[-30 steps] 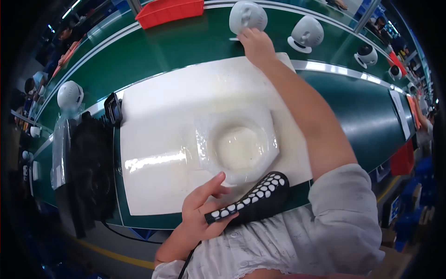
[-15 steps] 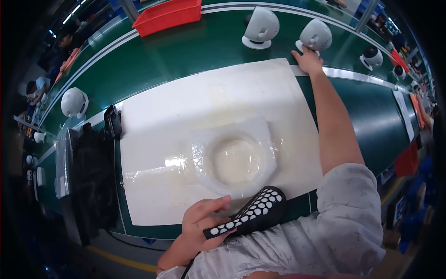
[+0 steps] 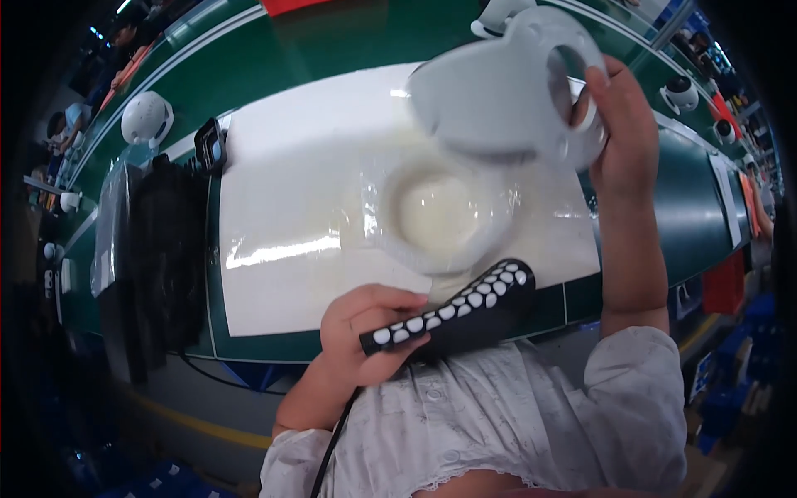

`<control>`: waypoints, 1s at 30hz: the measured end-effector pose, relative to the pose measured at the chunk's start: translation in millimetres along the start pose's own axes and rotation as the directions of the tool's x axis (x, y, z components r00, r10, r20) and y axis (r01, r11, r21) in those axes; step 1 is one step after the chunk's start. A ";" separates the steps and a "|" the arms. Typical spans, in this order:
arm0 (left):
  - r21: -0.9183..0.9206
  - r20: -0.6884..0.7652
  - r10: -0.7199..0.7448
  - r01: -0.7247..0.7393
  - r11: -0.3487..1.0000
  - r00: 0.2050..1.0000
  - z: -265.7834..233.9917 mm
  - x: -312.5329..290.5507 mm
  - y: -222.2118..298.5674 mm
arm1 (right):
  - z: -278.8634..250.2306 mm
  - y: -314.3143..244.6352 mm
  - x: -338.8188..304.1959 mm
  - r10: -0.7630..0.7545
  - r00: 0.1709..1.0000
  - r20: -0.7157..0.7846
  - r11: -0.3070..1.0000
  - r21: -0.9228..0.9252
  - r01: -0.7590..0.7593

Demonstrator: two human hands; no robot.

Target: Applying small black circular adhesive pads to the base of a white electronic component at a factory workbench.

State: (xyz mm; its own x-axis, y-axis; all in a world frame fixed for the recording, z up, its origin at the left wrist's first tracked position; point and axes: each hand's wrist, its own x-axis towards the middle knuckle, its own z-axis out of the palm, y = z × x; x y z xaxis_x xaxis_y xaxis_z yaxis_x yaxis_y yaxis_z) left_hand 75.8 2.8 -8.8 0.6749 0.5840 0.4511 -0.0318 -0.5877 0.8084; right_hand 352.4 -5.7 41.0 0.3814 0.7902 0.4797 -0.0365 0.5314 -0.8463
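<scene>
My right hand (image 3: pixel 627 137) is raised at the upper right. Its fingers are closed round the ring-shaped base of a white rounded plastic unit (image 3: pixel 490 100), which is tilted on its side above the board. Below that unit is a whitish foam cradle (image 3: pixel 397 236) with a round hollow, taped under clear film to a white board (image 3: pixel 282 199). Close to my body, my left hand (image 3: pixel 361 328) grips the narrow end of a black handheld device (image 3: pixel 481 311) studded with white dots. A black cable hangs beneath that hand.
Another white unit (image 3: pixel 498 15) stands behind the held one on the green bench. A further white unit (image 3: pixel 147 118) is at the far left, near a small black-framed object (image 3: pixel 211 145) and a black bundle (image 3: pixel 170 249). A red bin (image 3: pixel 290 4) shows at the top edge.
My right hand has picked the white unit off the bench by its base and brought it nearer, over the board. The left hand still holds the dotted device. The whole view has shifted.
</scene>
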 end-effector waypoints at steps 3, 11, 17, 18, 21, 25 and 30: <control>-0.038 -0.030 0.029 -0.030 0.999 0.999 1.7 0.6 0.5 | 29.0 -5.6 -26.6 0.206 0.970 0.132 0.978 -0.061 -0.200; -0.227 -0.096 -0.134 0.109 0.968 0.986 3.4 -11.9 -0.3 | 21.8 25.0 -114.6 0.423 0.900 0.104 0.873 0.220 -0.435; -0.523 -0.040 -0.268 0.208 0.827 0.963 10.4 -7.2 1.1 | 40.1 17.2 -147.9 0.004 0.996 0.086 0.972 -0.234 0.016; -0.533 -0.058 -0.277 0.205 0.821 0.959 12.6 -9.0 -0.6 | 38.0 12.6 -144.2 0.049 0.990 0.129 0.949 -0.315 -0.006; -0.504 0.013 -0.371 0.326 0.800 0.929 5.6 -15.7 -0.1 | 39.0 5.5 -139.0 0.106 0.980 0.170 0.914 -0.404 -0.029; -0.529 -0.038 -0.453 0.367 0.765 0.890 4.5 -16.7 3.3 | 33.1 0.9 -139.0 0.335 0.924 0.184 0.889 -0.387 -0.246; -0.454 -0.102 -0.422 0.335 0.826 0.901 4.7 -16.8 3.2 | 35.3 -1.6 -133.2 0.403 0.909 0.108 0.908 0.077 -0.412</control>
State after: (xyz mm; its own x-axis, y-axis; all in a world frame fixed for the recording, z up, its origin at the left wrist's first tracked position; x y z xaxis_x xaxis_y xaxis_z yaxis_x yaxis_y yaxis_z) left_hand 67.9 -11.5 -15.5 0.5458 0.8314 0.1040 -0.1346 -0.0355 0.9903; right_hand 269.1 -101.1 -13.4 0.2322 0.9653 0.1195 -0.2616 0.1803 -0.9482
